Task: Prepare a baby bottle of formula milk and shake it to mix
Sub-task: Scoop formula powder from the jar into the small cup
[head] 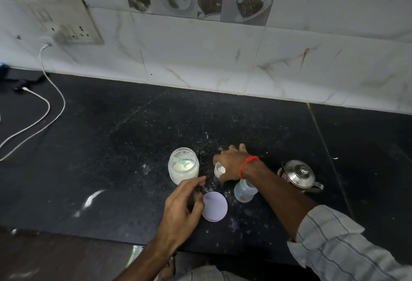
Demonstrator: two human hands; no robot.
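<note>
Writing on the baby bottle (244, 191) is unreadable; right hand (234, 164) grips a white piece (219, 170), left hand (181, 209) hovers relaxed.

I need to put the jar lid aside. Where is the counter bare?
Bare counter lies between the white cable and the jar, back to the wall. Crowded near the front: jar, lid, bottle, kettle, both hands.

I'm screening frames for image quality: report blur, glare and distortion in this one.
Head view: wide-angle bend curves the counter edge and wall tiles; soft throughout, with the left hand smeared by motion; dim light, glare only on the steel kettle; the white piece in the right hand is too blurred to identify.
</note>
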